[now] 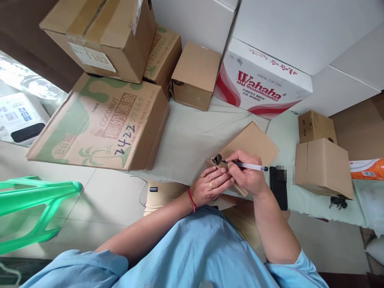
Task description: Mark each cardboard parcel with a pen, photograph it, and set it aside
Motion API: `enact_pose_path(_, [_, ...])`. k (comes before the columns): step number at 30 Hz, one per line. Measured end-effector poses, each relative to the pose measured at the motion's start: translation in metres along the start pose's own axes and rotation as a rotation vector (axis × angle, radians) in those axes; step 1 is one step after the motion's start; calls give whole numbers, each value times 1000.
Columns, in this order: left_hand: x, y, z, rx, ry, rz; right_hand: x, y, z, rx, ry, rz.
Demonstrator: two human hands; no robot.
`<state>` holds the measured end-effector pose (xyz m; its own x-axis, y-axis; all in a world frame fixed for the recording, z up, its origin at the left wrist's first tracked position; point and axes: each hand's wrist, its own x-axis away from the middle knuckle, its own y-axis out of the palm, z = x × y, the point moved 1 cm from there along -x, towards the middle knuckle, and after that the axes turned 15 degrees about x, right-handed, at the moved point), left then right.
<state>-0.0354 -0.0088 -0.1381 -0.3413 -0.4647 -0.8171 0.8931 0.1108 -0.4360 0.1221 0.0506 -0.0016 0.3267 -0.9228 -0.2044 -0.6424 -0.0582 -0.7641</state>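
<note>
My right hand [246, 176] grips a pen [252, 165] with a clear barrel and a black end. The pen's tip points left at a dark, ragged patch [216, 159] on the corner of a brown cardboard piece [255, 140]. Whether that patch is ink or a torn hole, I cannot tell. Lying flat with fingers stretched out, my left hand [210, 185] rests on the cardboard's near left edge, just below the pen tip. It wears a ring and a red string bracelet [192, 201]. A black phone-like slab [278, 188] lies right of my right hand.
A large coconut carton [99, 124] and a taped box [120, 44] stand at left. Behind are a small brown box [196, 74] and a white Wahaha carton [261, 80]. Another box [324, 168] sits right. A green stool [39, 204] stands on the floor.
</note>
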Motion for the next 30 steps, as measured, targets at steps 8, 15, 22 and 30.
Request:
enact_pose_path(8, [2,1,-1,16,14,9,0,0,-2,-57,-90,-75])
enact_pose_path(15, [-2,0,0,16,11,35,-2,0,-1,-49,-57,-76])
enact_pose_path(22, [1,1,0,-1,-10,-7,-1,2,0,-29,12,-20])
enact_pose_path(30, [-4,-1,1,-2,-3,22,-2,1,0,-22,25,73])
